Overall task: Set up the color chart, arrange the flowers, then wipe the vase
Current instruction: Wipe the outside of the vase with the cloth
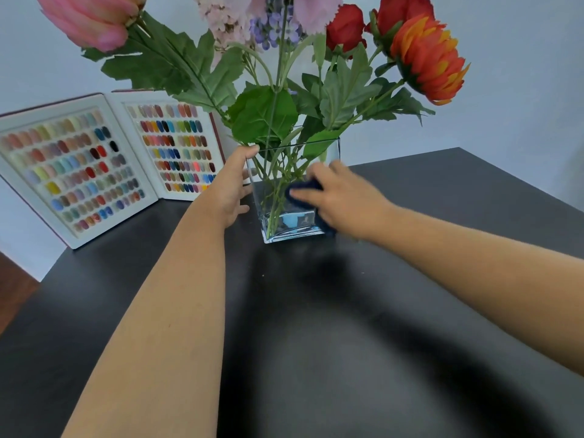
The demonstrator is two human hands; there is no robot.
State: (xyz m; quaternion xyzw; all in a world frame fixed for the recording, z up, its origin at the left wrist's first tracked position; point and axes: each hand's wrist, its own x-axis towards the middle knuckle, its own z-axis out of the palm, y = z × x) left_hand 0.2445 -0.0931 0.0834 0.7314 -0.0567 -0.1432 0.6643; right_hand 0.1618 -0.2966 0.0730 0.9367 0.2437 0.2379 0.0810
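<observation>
The square glass vase (294, 197) stands on the dark tabletop (316, 343) at about 12 o'clock from you, its long axis upright and the artificial flowers (284, 58) fanning out above the rim. Your left hand (232, 184) braces it from 9 o'clock: the thumb is hooked at the top left corner of the rim and the fingers are curled loosely against the left wall, so it is steadying rather than lifting. Your right hand (338, 197) comes in from 3 o'clock, fingers closed around a dark blue cloth (305, 192) and pressing it flat on the near glass face. That hand is blurred, so exactly how the fingers lie is hard to read.

The open color chart (104, 165) is propped at 10 o'clock, behind and left of the vase and apart from it. It looks set up, and the flowers look arranged, so you appear to be on the wiping step.

The face under the cloth runs vertically, so your strokes should likely follow it up and down while the left hand stops the vase sliding toward 9 o'clock.
</observation>
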